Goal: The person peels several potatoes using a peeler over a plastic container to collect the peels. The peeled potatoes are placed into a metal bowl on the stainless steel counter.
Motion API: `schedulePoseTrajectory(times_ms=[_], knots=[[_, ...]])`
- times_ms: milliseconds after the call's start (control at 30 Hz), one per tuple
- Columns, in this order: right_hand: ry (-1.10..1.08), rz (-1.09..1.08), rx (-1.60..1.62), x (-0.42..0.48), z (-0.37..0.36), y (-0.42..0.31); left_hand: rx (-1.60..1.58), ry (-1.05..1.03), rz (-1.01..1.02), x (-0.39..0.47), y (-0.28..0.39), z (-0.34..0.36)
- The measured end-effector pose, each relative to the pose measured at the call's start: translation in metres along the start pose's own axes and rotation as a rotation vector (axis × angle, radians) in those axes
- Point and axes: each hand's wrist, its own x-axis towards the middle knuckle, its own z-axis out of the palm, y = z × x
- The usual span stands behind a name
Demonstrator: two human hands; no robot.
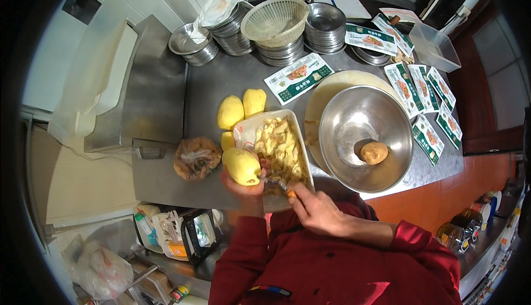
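My left hand (pixel 244 184) holds a peeled yellow potato (pixel 242 166) over the near left edge of a pale plastic tub (pixel 305 151). Peelings (pixel 282 143) fill much of the tub. In my right hand (pixel 317 209) is a peeler with an orange handle (pixel 291 194), its metal end close to the potato's near end. Peeled potatoes (pixel 230 112) lie beyond the tub's left side, one partly hidden behind the held potato. To the right, a large steel bowl (pixel 340 139) holds one unpeeled potato (pixel 373 152) and rests on a round board (pixel 352 77).
A plastic bag with brown contents (pixel 197 158) lies left of the tub. Stacked steel dishes (pixel 325 31) and a plastic colander (pixel 274 21) stand at the back. Printed packets (pixel 299 78) are spread behind and to the right. A clear plastic container (pixel 434 47) stands at the far right.
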Motion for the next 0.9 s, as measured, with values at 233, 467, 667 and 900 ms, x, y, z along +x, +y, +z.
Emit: schedulePoseTrajectory(times_ms=[233,467,667,900], knots=[[0.034,-0.026,-0.112,0.042,-0.025,-0.027,0.074,0.204,0.062,-0.003,-0.004,-0.004],[-0.039,0.062,-0.058,0.016,-0.017,-0.02,0.067,0.27,0.103,0.0,-0.007,0.005],[-0.009,-0.012,-0.081,0.003,-0.007,-0.002,0.006,0.079,0.048,0.003,-0.001,0.001],[0.136,-0.081,-0.271,0.033,0.01,-0.003,0.019,0.199,0.2,0.004,-0.008,0.03]])
